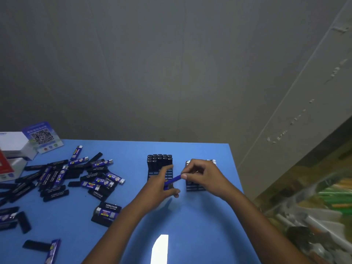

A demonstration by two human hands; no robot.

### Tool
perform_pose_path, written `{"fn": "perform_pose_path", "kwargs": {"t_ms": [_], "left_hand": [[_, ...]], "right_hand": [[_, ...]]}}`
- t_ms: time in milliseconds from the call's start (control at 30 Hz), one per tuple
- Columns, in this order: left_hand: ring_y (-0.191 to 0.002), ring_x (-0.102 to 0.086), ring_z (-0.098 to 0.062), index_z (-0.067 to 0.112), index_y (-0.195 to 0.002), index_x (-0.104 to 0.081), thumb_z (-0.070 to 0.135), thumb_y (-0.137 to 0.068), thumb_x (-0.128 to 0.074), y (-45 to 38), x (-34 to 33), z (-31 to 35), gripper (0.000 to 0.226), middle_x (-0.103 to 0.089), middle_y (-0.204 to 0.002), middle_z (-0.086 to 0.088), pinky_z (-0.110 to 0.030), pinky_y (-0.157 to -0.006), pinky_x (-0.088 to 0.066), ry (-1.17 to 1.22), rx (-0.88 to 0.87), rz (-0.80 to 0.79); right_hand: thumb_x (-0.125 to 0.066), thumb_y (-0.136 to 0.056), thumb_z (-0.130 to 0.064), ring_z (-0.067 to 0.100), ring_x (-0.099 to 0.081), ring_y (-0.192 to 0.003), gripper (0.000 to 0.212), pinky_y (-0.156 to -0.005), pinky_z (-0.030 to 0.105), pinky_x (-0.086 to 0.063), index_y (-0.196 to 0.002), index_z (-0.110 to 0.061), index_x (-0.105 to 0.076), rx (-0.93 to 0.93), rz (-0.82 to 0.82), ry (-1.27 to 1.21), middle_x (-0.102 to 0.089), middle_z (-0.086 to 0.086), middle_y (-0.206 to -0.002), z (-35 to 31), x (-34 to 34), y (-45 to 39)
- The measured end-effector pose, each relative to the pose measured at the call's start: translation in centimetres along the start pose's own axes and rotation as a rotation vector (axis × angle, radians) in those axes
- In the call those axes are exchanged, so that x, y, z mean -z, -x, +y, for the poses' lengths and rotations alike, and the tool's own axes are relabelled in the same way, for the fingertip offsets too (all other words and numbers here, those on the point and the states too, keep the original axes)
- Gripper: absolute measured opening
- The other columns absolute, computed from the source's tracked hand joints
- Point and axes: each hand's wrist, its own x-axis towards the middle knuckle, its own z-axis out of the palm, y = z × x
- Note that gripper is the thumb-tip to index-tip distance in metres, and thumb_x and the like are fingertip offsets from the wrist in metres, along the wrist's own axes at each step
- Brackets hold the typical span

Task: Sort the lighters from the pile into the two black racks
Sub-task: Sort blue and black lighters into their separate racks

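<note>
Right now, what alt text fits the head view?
Both hands, left hand and right hand, hold one blue lighter between two black racks on a blue table. A pile of lighters lies to the left.

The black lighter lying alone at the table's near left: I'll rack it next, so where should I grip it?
Likely pinch the black lighter across its two long sides near mid-length, coming from above. It lies flat on the table, its right end by a blue lighter.
</note>
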Motion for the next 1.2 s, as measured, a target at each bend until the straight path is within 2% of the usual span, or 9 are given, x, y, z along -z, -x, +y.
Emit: {"fn": "perform_pose_path", "kwargs": {"t_ms": [67,167,267,367,467,600,833,1000,1200], "left_hand": [[-0.088,-0.066,0.002,0.033,-0.146,-0.031,0.029,-0.089,-0.073,0.6,-1.1,1.2,0.071,-0.075,-0.082,0.017,-0.025,-0.095,-0.047,-0.027,0.009,0.002],[-0.079,-0.062,0.009,0.035,-0.146,-0.03,0.027,-0.09,-0.072,1.2,-3.1,3.0,0.07,-0.075,-0.082,0.016,-0.012,-0.079,-0.042,-0.05,0.008,0.004],[-0.081,-0.064,0.01,0.035,-0.145,-0.031,0.027,-0.089,-0.073,1.6,-5.3,4.4,0.07,-0.075,-0.083,0.016,-0.007,-0.078,-0.041,-0.052,0.008,0.025],[-0.081,-0.065,0.007,0.035,-0.145,-0.032,0.027,-0.088,-0.075,2.1,-7.0,4.9,0.072,-0.075,-0.083,0.016,-0.006,-0.078,-0.042,-0.041,0.025,0.054],[-0.082,-0.067,0.001,0.033,-0.148,-0.029,0.028,-0.089,-0.074,2.8,-7.9,4.8,0.074,-0.075,-0.083,0.016,-0.013,-0.083,-0.046,-0.018,0.043,0.078],[-0.081,-0.067,-0.01,0.031,-0.151,-0.026,0.027,-0.09,-0.073,3.5,-8.5,4.7,0.077,-0.076,-0.083,0.014,-0.022,-0.09,-0.05,0.007,0.086,0.114],[-0.074,-0.064,0.003,0.027,-0.151,-0.028,0.028,-0.09,-0.073,3.7,-9.1,5.0,0.076,-0.076,-0.082,0.014,-0.016,-0.084,-0.047,0.027,0.101,0.155],[-0.072,-0.064,0.001,0.028,-0.151,-0.028,0.03,-0.09,-0.072,3.2,-8.8,4.0,0.075,-0.075,-0.081,0.015,-0.017,-0.084,-0.048,0.034,0.106,0.147],[-0.071,-0.063,-0.004,0.029,-0.15,-0.029,0.03,-0.09,-0.071,1.5,-7.9,3.0,0.074,-0.075,-0.082,0.016,-0.021,-0.084,-0.051,0.041,0.104,0.13]], "right_hand": [[-0.079,-0.085,-0.016,0.022,-0.068,-0.079,0.007,-0.077,0.04,-0.055,-0.086,-0.016,-0.072,0.022,-0.015,0.088,-0.072,0.004,-0.084,0.0,1.2,0.8],[-0.075,-0.087,-0.012,0.008,-0.065,-0.08,0.013,-0.072,0.022,-0.052,-0.09,-0.024,-0.071,0.118,-0.084,0.32,-0.07,-0.008,-0.086,0.1,2.8,1.9],[-0.076,-0.085,-0.018,0.005,-0.056,-0.088,0.017,-0.076,0.021,-0.049,-0.098,-0.028,-0.072,0.255,-0.145,0.567,-0.066,-0.015,-0.09,0.4,4.1,2.7],[-0.078,-0.083,-0.022,0.004,-0.049,-0.086,0.01,-0.074,0.022,-0.044,-0.092,-0.026,-0.074,0.341,-0.18,0.68,-0.063,-0.016,-0.086,0.7,5.3,3.6],[-0.076,-0.081,-0.015,0.005,-0.051,-0.08,0.011,-0.071,0.025,-0.045,-0.088,-0.022,-0.071,0.304,-0.152,0.682,-0.061,-0.015,-0.083,1.3,7.1,4.7],[-0.073,-0.078,-0.012,0.005,-0.059,-0.074,0.027,-0.068,0.029,-0.049,-0.087,-0.032,-0.058,0.206,-0.052,0.573,-0.065,-0.014,-0.082,3.2,9.4,6.1],[-0.068,-0.085,-0.009,0.016,-0.061,-0.075,0.064,-0.073,0.031,-0.055,-0.131,-0.047,-0.043,0.151,-0.062,0.415,-0.062,-0.008,-0.086,4.6,9.7,7.0],[-0.064,-0.086,-0.006,0.012,-0.063,-0.07,0.053,-0.072,0.037,-0.055,-0.117,-0.045,-0.049,0.119,-0.002,0.455,-0.064,-0.009,-0.089,5.1,8.8,6.0],[-0.069,-0.09,-0.011,0.003,-0.066,-0.078,0.016,-0.073,0.024,-0.051,-0.098,-0.025,-0.064,0.101,0.172,0.419,-0.068,-0.012,-0.081,6.0,7.9,4.3]]}}
